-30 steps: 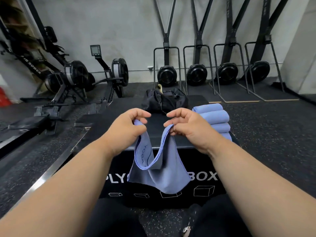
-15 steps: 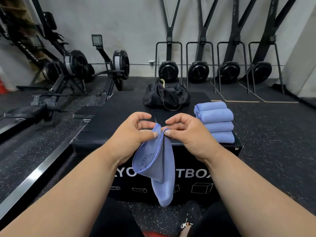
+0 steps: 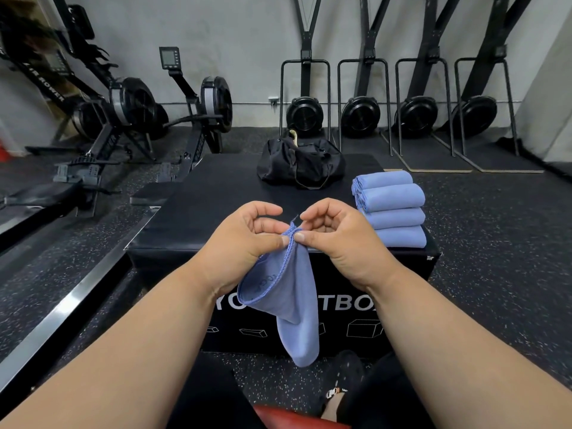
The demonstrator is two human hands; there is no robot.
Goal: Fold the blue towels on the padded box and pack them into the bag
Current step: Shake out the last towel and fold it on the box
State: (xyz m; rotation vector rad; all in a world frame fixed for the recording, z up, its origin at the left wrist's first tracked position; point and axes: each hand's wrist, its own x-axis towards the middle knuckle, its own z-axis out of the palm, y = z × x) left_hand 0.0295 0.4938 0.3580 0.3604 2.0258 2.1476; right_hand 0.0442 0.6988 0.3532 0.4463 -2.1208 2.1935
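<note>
Blue towel (image 3: 289, 292) hanging doubled; four folded towels (image 3: 391, 209) on padded box (image 3: 198, 218).

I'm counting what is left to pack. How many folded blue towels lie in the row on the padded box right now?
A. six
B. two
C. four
C: four folded blue towels lie side by side on the right part of the padded box, near the bag, while the hands hold one more towel.

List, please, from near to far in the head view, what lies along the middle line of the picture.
Hanging blue towel pinched by left hand and right hand → padded box → black bag → upright machines at the wall.
</note>
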